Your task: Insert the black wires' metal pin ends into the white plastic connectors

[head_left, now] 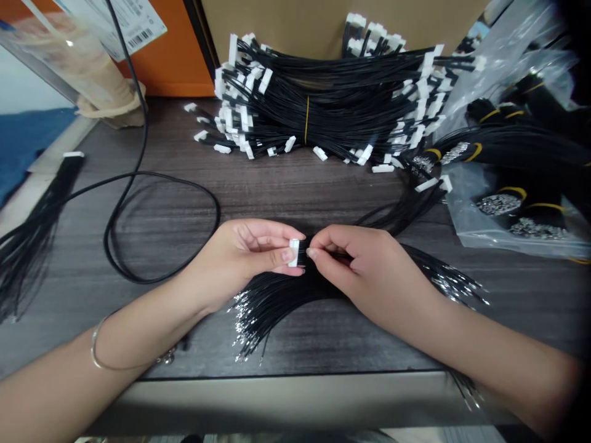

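Note:
Between the thumb and fingers of my left hand (258, 249) is a small white connector housing (294, 252), with black wires at its right side. My right hand (357, 255) pinches just to the right of it, thumb and forefinger together at the wires by the housing; exactly what lies between those fingertips is too small to tell. Under both hands spreads a loose bundle of black wires (281, 301) with bare metal terminals at its ends. Its right ends (457, 283) show beyond my right wrist.
Finished-looking cables with white connectors (323, 104) are stacked at the back. Plastic bags (466, 209) of banded black wires lie on the right. A black cord (143, 175) loops across the left, near more wires (41, 227). A cup (101, 74) stands at the back left.

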`<state>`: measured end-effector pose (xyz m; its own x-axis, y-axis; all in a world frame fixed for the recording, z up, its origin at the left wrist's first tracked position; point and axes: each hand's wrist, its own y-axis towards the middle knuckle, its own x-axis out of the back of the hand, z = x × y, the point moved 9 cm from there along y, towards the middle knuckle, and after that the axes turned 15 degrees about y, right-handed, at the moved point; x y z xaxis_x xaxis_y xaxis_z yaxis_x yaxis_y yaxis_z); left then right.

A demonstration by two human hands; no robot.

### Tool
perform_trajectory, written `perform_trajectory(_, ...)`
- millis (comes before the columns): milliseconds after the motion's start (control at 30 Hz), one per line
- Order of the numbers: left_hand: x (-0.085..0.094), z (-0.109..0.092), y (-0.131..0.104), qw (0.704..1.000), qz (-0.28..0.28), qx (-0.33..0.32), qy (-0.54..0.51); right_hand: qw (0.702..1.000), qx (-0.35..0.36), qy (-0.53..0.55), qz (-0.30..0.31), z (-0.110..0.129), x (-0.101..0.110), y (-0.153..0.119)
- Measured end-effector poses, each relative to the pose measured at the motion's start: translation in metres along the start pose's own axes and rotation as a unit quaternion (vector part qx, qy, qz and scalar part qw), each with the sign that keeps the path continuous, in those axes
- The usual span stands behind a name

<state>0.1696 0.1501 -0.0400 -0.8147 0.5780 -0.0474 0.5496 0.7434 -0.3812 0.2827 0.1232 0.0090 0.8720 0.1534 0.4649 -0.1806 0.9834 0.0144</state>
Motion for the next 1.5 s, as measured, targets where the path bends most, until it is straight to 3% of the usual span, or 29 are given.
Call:
perform_trajectory(167, -0.003, -0.005, 0.001, 1.000, 0.013, -0.017, -0.008, 0.999, 0.027, -0.039, 0.009, 0.004, 0.001, 0.000)
perform_trajectory(300, 0.006, -0.011, 0.004, 0.998, -0.008, -0.046, -0.038, 0.969, 0.169, -0.171, -0.059, 0.036, 0.008, -0.011)
perform_trajectory(400, 0.016, -0.011, 0.007, 0.996, -0.031, -0.046, -0.069, 0.954, 0.224, -0.196, -0.029, 0.046, -0.005, -0.019)
perform_trajectory(500, 0.020, -0.006, 0.010, 0.996, -0.036, -0.026, -0.084, 0.954, 0.214, -0.203, 0.047, 0.037, -0.026, -0.017)
perform_trajectory(667, 0.021, -0.003, 0.012, 0.996, -0.039, -0.018, -0.074, 0.954, 0.183, -0.226, 0.071, 0.022, -0.039, -0.006)
perform_trajectory(867, 0.022, -0.003, 0.012, 0.996, -0.040, -0.010, -0.079, 0.970, 0.162, -0.175, 0.037, 0.023, -0.020, -0.005)
perform_trajectory(967, 0.023, -0.003, 0.013, 0.995, -0.042, -0.012, -0.094, 0.967, 0.149, -0.198, 0.053, 0.018, -0.013, -0.004)
perform_trajectory(1133, 0.023, -0.002, 0.014, 0.993, -0.044, -0.013, -0.109, 0.958, 0.157, -0.221, 0.096, 0.011, -0.016, -0.003)
perform_trajectory(1500, 0.023, -0.002, 0.014, 0.993, -0.038, -0.008, -0.110, 0.967, 0.116, -0.198, 0.108, 0.011, -0.011, -0.003)
